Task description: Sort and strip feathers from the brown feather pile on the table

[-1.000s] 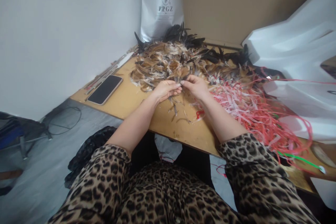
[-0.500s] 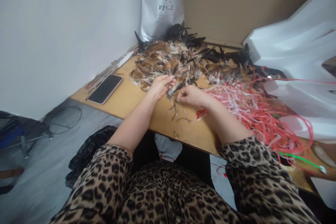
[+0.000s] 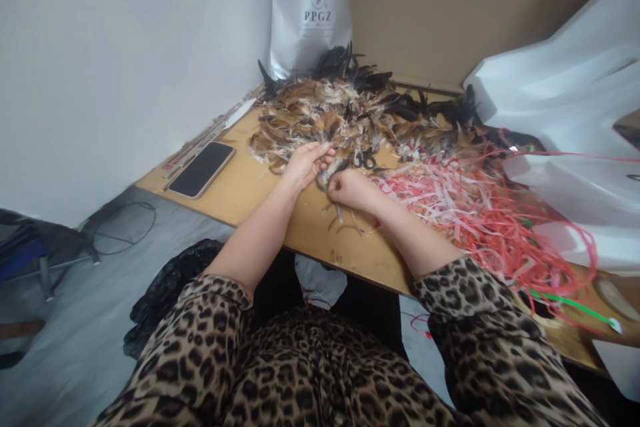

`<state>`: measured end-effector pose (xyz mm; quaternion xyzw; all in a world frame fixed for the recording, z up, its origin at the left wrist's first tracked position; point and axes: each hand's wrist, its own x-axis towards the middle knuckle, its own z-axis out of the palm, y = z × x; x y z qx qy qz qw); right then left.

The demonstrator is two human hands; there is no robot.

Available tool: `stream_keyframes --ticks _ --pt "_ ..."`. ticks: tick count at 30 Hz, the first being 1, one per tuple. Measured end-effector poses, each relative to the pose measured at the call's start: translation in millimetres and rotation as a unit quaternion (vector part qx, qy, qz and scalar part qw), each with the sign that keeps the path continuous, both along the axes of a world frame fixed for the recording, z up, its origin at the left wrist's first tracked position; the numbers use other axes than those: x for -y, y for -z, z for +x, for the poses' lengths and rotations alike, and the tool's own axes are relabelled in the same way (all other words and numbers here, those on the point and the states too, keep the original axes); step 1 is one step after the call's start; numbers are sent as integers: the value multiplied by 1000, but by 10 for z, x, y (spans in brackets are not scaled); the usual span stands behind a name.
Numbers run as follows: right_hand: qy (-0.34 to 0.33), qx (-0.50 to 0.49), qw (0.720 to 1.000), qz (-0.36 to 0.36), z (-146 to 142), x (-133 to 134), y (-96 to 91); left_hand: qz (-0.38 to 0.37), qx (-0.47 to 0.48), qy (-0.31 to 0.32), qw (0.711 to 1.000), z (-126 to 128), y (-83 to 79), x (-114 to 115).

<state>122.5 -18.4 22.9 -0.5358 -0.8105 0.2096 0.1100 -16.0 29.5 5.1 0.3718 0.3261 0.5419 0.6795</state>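
Yellow-brown table (image 3: 317,233) beside a pale wall (image 3: 125,67), a phone (image 3: 203,170) near its left end, a silver bag (image 3: 311,43) at the back. Feathers (image 3: 295,110) lie heaped just beyond the hands. The left hand (image 3: 313,165) pinches a few by their ends; the right hand (image 3: 354,189) is curled just beside it, contents hidden, near pink strips (image 3: 480,220).

The right hand (image 3: 353,188), which a second earlier had met the left at the fingertips, had come away and dropped toward the table's near edge, its fingers curled in. The left hand (image 3: 307,163) had drawn slightly leftward and up toward the brown feathers (image 3: 327,125). Dark looped handles (image 3: 363,161) had come into view, while the right forearm (image 3: 407,233) now covered most of a red scrap (image 3: 376,221).
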Motion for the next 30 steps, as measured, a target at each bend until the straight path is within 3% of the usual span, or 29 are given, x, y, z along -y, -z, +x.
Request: stream_keyframes --ticks 2,5,10,13,15,23,30 --pt "-10 -96 994 -42 85 -54 -19 2 11 -9 1000 -10 -9 -4" --pt "22 -247 961 -124 219 -150 -51 5 39 -27 999 -26 -16 -18" --pt "116 -458 866 -163 343 -300 -29 -20 71 -21 997 -28 -32 -22" --pt "139 -553 803 -172 333 -332 -7 -41 71 2 997 -17 -39 -8" --pt "143 -589 777 -172 304 -333 3 -49 70 21 996 -9 -35 4" --pt "159 -615 764 -115 187 -337 128 -53 41 128 990 28 12 68" --pt "136 -637 743 -157 189 -331 142 -53 33 165 984 24 14 78"
